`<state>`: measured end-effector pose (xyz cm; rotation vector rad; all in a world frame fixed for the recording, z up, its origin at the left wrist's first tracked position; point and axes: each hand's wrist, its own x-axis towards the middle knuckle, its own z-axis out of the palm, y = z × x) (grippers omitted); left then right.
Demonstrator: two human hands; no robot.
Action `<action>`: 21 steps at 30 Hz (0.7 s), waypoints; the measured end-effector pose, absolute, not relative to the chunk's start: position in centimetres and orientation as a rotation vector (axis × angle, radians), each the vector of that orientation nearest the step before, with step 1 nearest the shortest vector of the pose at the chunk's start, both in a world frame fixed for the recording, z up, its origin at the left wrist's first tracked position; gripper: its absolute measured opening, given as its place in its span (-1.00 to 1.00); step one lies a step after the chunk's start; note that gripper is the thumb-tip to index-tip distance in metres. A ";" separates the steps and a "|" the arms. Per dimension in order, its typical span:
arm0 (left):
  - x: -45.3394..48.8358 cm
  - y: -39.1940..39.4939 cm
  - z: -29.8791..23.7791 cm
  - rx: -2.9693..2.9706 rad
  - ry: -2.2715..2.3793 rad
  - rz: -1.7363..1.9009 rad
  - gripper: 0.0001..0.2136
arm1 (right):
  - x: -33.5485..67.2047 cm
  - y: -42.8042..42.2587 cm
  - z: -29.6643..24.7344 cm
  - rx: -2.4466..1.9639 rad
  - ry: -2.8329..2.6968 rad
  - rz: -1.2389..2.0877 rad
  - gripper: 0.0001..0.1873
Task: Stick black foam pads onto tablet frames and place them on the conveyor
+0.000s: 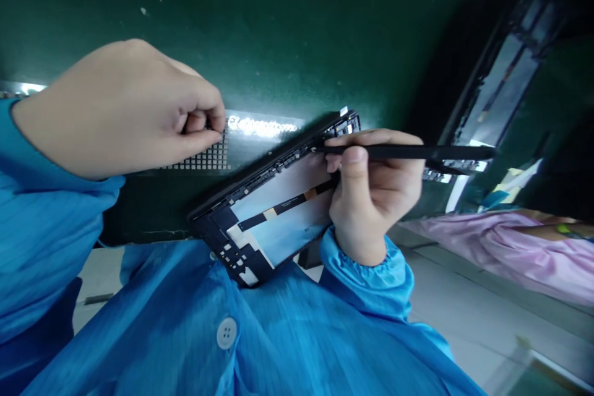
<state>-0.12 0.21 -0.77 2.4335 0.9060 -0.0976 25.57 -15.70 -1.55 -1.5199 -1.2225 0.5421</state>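
My right hand (pixel 371 198) is closed on a thin black stick tool (pixel 417 152), thumb pressing it from below. The tool's tip rests on the top edge of an opened black device frame (pixel 273 204), which shows a silver inner plate and a dark flex strip. The frame is tilted against my right hand's fingers, its lower corner over my blue coat. My left hand (pixel 125 105) is up at the left, curled into a fist with thumb and fingertips pinched together. Whatever it may be pinching is hidden. It hovers over a white dotted grid patch (pixel 204 159).
A dark green mat (pixel 278 25) covers the work surface. More device frames (pixel 496 86) lean in a dark stack at the upper right. A pink cloth (pixel 510 247) lies at the right. My blue coat with a white button (pixel 226 332) fills the bottom.
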 end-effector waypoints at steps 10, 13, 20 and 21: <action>-0.7 -0.1 -1.5 2.428 0.861 0.094 -0.05 | 26.3 -16.0 -1.0 -1.543 -1.471 0.541 -0.80; -0.3 -0.1 -0.9 2.374 0.868 0.049 0.00 | 25.8 -15.4 0.9 -1.578 -1.564 0.578 -0.79; 1.0 0.1 0.9 2.231 1.024 -0.133 -0.57 | 22.8 -12.0 1.4 -1.403 -2.014 0.852 -0.90; 1.1 0.0 0.9 2.236 1.045 -0.167 -0.69 | 22.6 -11.8 1.2 -1.411 -2.044 0.860 -0.91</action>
